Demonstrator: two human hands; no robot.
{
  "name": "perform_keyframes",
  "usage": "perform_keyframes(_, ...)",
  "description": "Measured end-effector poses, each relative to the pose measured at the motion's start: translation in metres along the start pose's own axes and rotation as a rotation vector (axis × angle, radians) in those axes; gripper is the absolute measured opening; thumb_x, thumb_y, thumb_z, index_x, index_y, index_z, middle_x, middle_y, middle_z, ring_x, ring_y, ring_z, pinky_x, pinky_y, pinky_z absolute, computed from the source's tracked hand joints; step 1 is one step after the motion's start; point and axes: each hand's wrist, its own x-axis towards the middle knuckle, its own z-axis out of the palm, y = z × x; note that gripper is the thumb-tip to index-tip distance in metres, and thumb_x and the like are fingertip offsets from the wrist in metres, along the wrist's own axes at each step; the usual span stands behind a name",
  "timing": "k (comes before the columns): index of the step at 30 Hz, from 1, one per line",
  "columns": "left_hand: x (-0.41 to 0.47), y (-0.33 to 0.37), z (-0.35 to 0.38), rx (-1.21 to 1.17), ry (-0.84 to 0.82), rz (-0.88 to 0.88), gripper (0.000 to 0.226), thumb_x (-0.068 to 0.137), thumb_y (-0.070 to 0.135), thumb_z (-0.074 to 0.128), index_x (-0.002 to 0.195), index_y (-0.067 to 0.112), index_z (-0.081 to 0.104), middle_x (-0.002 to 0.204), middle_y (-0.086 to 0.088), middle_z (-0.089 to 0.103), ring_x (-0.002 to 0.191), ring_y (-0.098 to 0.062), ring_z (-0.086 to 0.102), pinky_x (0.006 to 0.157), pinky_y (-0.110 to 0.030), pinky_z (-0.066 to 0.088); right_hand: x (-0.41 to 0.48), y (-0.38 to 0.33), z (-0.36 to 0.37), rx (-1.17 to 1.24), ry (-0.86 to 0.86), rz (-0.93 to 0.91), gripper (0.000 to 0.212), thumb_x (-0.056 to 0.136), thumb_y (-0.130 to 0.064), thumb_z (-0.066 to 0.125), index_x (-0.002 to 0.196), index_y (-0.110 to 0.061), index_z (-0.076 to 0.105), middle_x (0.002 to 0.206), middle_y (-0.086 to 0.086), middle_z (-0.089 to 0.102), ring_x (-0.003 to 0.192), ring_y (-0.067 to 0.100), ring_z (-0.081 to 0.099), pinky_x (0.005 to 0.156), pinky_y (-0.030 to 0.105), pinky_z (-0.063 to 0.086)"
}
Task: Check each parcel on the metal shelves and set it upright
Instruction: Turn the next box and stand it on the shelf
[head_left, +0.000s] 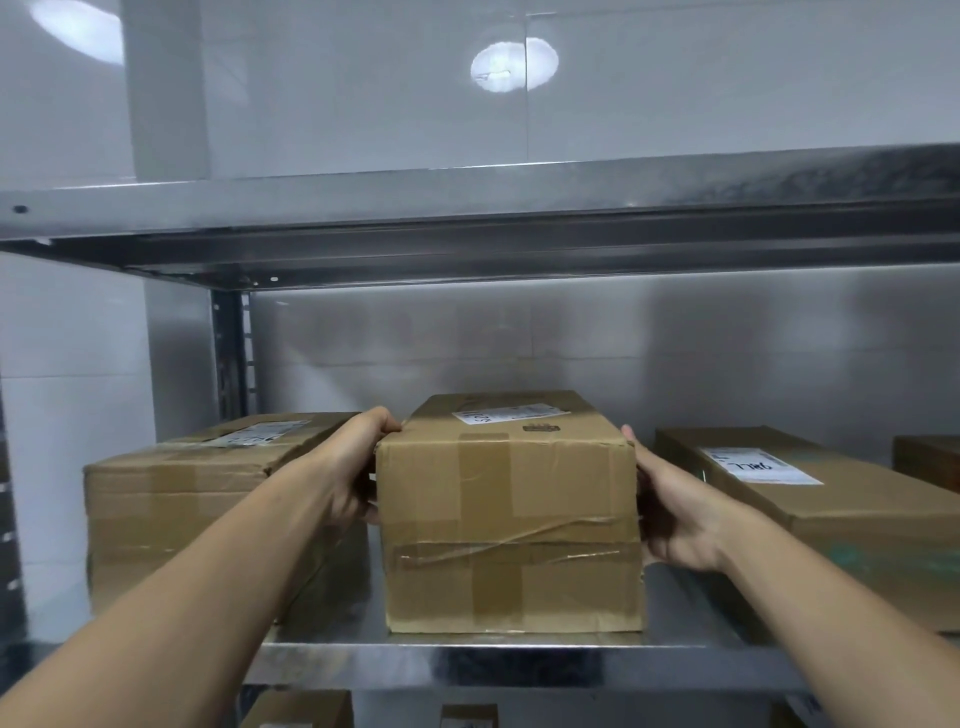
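A taped cardboard parcel (509, 525) stands in the middle of the metal shelf (519, 660), with a white label on its top face. My left hand (353, 467) grips its upper left edge, fingers curled over the top corner. My right hand (670, 509) presses flat against its right side, thumb pointing up along the edge. A wider parcel (171, 519) sits to the left, label up. A long, low parcel (831, 509) lies to the right, with a handwritten label on top.
Another brown box (927, 462) shows at the far right edge. A shelf board (467, 208) runs overhead, and a slotted upright post (231, 353) stands at the back left. More cartons (301, 709) peek out from the shelf below.
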Motion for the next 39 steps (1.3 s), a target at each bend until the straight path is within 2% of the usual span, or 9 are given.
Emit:
perform_keyframes(5, 0.0, 0.0, 0.0, -0.002, 0.008, 0.008, 0.023, 0.088, 0.032, 0.045, 0.068, 0.021, 0.042, 0.07, -0.004, 0.045, 0.066, -0.022, 0.047, 0.059, -0.027, 0.042, -0.001, 0.001, 0.001, -0.026, 0.023, -0.001, 0.069, 0.071, -0.081, 0.058, 0.102, -0.022, 0.076, 0.094, 0.018, 0.073, 0.094, 0.036, 0.066, 0.097, 0.065, 0.049)
perform_keyframes(9, 0.001, -0.002, -0.002, 0.002, -0.007, -0.01, 0.023, 0.088, 0.033, 0.046, 0.068, 0.022, 0.042, 0.069, -0.003, 0.045, 0.066, -0.021, 0.047, 0.061, -0.028, 0.038, -0.004, 0.0, 0.003, -0.03, 0.038, -0.003, 0.073, 0.074, -0.081, 0.057, 0.109, -0.019, 0.075, 0.107, 0.021, 0.072, 0.104, 0.04, 0.066, 0.093, 0.063, 0.052)
perform_keyframes(12, 0.002, 0.0, -0.005, -0.004, -0.019, -0.011, 0.025, 0.092, 0.036, 0.048, 0.074, 0.02, 0.053, 0.073, -0.005, 0.05, 0.067, -0.022, 0.05, 0.061, -0.029, 0.042, -0.006, -0.002, 0.002, -0.037, 0.089, -0.009, 0.065, 0.08, -0.078, 0.056, 0.09, -0.017, 0.074, 0.086, 0.017, 0.071, 0.083, 0.034, 0.067, 0.084, 0.052, 0.055)
perform_keyframes(15, 0.007, 0.013, -0.007, -0.066, 0.118, 0.201, 0.021, 0.1, 0.034, 0.049, 0.104, 0.016, 0.06, 0.083, -0.007, 0.052, 0.065, -0.019, 0.046, 0.059, -0.03, 0.036, -0.005, -0.015, -0.002, -0.044, 0.233, -0.09, 0.049, 0.087, -0.069, 0.061, 0.091, -0.02, 0.068, 0.091, 0.014, 0.063, 0.083, 0.029, 0.058, 0.082, 0.045, 0.044)
perform_keyframes(18, 0.005, 0.041, 0.001, 0.089, 0.294, 0.541, 0.011, 0.097, 0.021, 0.053, 0.094, 0.016, 0.062, 0.081, -0.002, 0.06, 0.072, -0.02, 0.054, 0.064, -0.031, 0.043, -0.014, -0.04, -0.002, -0.076, 0.343, -0.283, 0.02, 0.104, -0.034, 0.053, 0.094, -0.017, 0.059, 0.076, 0.006, 0.06, 0.069, 0.023, 0.058, 0.074, 0.035, 0.046)
perform_keyframes(21, -0.011, 0.068, 0.034, 0.175, 0.328, 0.703, 0.013, 0.096, 0.018, 0.055, 0.087, 0.018, 0.065, 0.081, -0.002, 0.066, 0.075, -0.021, 0.062, 0.075, -0.033, 0.052, -0.033, -0.068, -0.007, -0.208, 0.436, -0.422, 0.022, 0.107, -0.019, 0.046, 0.089, -0.013, 0.057, 0.072, 0.005, 0.057, 0.06, 0.018, 0.056, 0.061, 0.03, 0.047)
perform_keyframes(29, -0.03, 0.076, 0.187, 0.056, -0.066, 0.64, 0.018, 0.093, 0.01, 0.057, 0.076, 0.012, 0.064, 0.065, -0.006, 0.059, 0.054, -0.02, 0.054, 0.051, -0.024, 0.041, -0.102, -0.091, -0.075, -0.289, 0.602, -0.448, 0.027, 0.106, -0.017, 0.042, 0.081, -0.015, 0.049, 0.07, 0.009, 0.051, 0.056, 0.02, 0.049, 0.055, 0.027, 0.044)
perform_keyframes(33, -0.032, 0.067, 0.247, 0.033, -0.102, 0.595, 0.023, 0.093, 0.01, 0.058, 0.07, 0.015, 0.062, 0.066, -0.007, 0.06, 0.052, -0.019, 0.054, 0.05, -0.022, 0.039, -0.118, -0.083, -0.12, -0.284, 0.623, -0.443, 0.02, 0.107, -0.019, 0.043, 0.089, -0.015, 0.05, 0.071, 0.008, 0.049, 0.056, 0.018, 0.048, 0.051, 0.024, 0.044)
perform_keyframes(39, -0.034, 0.055, 0.295, 0.021, -0.025, 0.552, 0.015, 0.097, 0.009, 0.056, 0.085, 0.011, 0.065, 0.072, -0.008, 0.06, 0.056, -0.019, 0.054, 0.055, -0.024, 0.041, -0.119, -0.084, -0.178, -0.289, 0.568, -0.449, 0.021, 0.106, -0.017, 0.043, 0.086, -0.015, 0.049, 0.072, 0.009, 0.048, 0.057, 0.018, 0.047, 0.056, 0.028, 0.039)
